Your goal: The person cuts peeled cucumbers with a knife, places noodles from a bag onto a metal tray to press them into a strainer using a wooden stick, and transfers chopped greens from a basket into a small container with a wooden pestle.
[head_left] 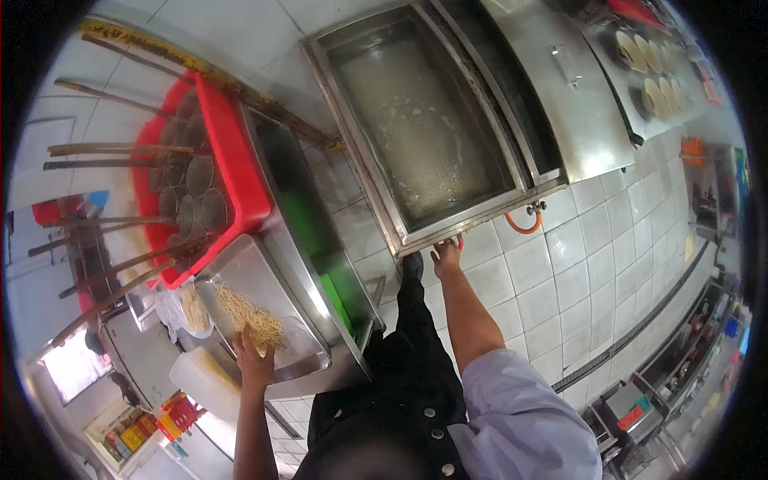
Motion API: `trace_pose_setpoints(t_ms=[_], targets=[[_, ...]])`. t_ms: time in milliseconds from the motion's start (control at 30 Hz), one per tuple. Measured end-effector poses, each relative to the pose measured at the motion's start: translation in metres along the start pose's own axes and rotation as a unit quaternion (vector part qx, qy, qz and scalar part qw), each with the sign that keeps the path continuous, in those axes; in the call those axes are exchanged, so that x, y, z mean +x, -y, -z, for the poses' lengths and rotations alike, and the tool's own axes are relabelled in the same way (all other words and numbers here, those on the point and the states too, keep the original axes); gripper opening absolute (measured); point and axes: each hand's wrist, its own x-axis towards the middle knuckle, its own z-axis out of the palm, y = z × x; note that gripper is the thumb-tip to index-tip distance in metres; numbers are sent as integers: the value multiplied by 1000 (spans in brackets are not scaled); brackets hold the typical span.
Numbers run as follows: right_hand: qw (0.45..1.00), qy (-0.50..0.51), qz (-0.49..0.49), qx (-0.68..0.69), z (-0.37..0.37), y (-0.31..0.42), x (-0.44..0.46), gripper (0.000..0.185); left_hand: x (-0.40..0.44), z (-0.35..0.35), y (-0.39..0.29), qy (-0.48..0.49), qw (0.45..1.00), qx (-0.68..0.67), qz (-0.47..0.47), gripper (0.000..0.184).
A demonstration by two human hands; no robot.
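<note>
My left hand (254, 358) rests at the near end of a pile of pale noodles (238, 310), its fingers spread over them. The noodles lie in a shallow metal tray (298, 328) on the counter. My right hand (447, 258) is at the front edge of a metal vat (464, 234), beside a small red part; whatever its fingers hold there is too small to make out. Cloudy, foamy liquid (416, 144) fills the vat. Beyond the tray stands a red basket (254, 180) holding several wire strainers (200, 176) with long wooden handles.
An orange hose (524, 228) and valve stick out below the vat. A metal worktop (576, 96) adjoins it, with several bowls (632, 52) farther off. A white board (200, 376) lies near the tray. Shelving with goods (136, 432) stands at lower left.
</note>
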Motion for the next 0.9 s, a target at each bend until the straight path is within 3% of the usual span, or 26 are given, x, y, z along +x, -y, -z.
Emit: trace_pose_setpoints(t_ms=[167,367,433,467,500,567,633,767,833,900], targets=[[998,-2,-22,-53,3,12,-4,47,5,-8,-6,-19,1000,6,23,86],[985,3,-64,-162,40,15,-18,45,15,0,-26,-72,990,-39,112,85],[901,87,-30,-424,63,17,-46,36,20,-4,-8,-22,993,-34,110,73],[872,172,29,-457,80,15,-53,30,19,-7,2,-64,994,-42,79,53],[832,257,87,-484,92,11,-58,25,16,-3,5,-69,992,-48,92,53],[759,286,187,-553,68,33,-134,18,8,6,6,-58,987,-145,26,38],[713,312,236,-582,17,60,-230,15,-5,33,-14,-98,973,-207,-1,32],[612,436,289,-593,-82,72,-362,14,-11,65,-20,-174,954,-237,61,32],[513,508,383,-577,-131,52,-406,13,-21,82,-24,-183,948,-254,56,34],[418,571,413,-573,-171,20,-420,16,-28,88,-22,-185,943,-274,45,37]])
